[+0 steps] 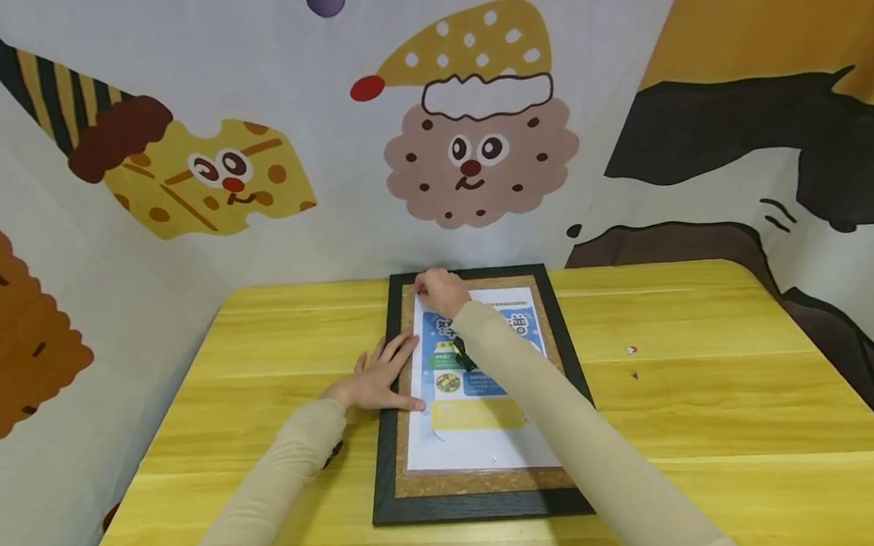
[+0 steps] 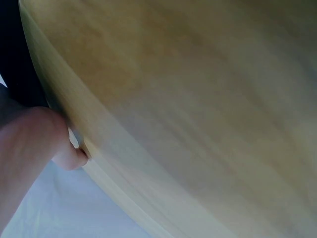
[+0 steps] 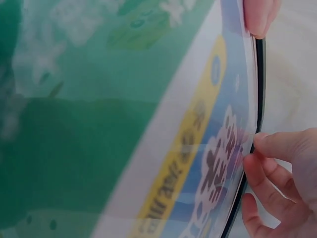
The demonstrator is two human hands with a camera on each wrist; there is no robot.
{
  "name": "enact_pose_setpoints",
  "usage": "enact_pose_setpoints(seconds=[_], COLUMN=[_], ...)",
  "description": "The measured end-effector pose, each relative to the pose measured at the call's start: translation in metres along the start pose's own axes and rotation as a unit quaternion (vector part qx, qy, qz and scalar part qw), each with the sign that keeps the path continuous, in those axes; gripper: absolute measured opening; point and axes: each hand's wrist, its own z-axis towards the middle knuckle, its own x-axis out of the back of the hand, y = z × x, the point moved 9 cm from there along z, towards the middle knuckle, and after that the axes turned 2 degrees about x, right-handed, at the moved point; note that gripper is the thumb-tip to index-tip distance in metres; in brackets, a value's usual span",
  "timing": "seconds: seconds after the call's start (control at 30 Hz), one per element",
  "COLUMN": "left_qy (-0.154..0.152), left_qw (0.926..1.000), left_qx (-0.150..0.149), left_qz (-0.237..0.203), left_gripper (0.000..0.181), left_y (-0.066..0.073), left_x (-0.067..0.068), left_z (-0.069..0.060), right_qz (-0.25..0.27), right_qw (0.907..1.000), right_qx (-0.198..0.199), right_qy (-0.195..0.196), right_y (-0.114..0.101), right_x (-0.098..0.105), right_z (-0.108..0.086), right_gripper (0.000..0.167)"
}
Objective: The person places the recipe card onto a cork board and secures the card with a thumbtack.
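A black-framed cork board [image 1: 486, 480] lies on the table, with a printed poster sheet [image 1: 466, 451] on its cork. My left hand [image 1: 376, 381] rests with spread fingers over the board's left edge, thumb and fingertips on the sheet's left side. In the left wrist view, part of that hand [image 2: 34, 139] shows beside the dark frame. At the sheet's upper left corner, my right hand [image 1: 441, 292] pinches a small pin, mostly hidden by its fingertips. In the right wrist view, the curled fingers of my right hand [image 3: 285, 181] meet the sheet's edge.
Two small pin-like pieces lie right of the board: a red and white one [image 1: 632, 349] and a darker one [image 1: 635, 375]. The yellow wood-grain table [image 1: 299, 482] meets a cartoon-printed cloth wall [image 1: 353, 249] at its far edge.
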Motion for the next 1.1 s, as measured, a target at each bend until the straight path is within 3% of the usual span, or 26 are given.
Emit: enact_pose_setpoints(seconds=[0.7,1.1], left_qy=[0.000,0.003], left_qw=[1.0000,1.0000], left_qx=[0.002,-0.002], left_qz=[0.001,-0.004], left_gripper=[0.108,0.107], left_y=[-0.006,-0.001], left_x=[-0.003,-0.003], left_z=[-0.001,0.000], right_qz=[0.015,0.093], right_qw=[0.9997,0.9947], right_qx=[-0.013,-0.030], right_qy=[-0.014,0.031], right_y=[-0.003,0.010], right_x=[-0.002,-0.002], right_z=[0.001,-0.001], right_gripper=[0.016,0.010])
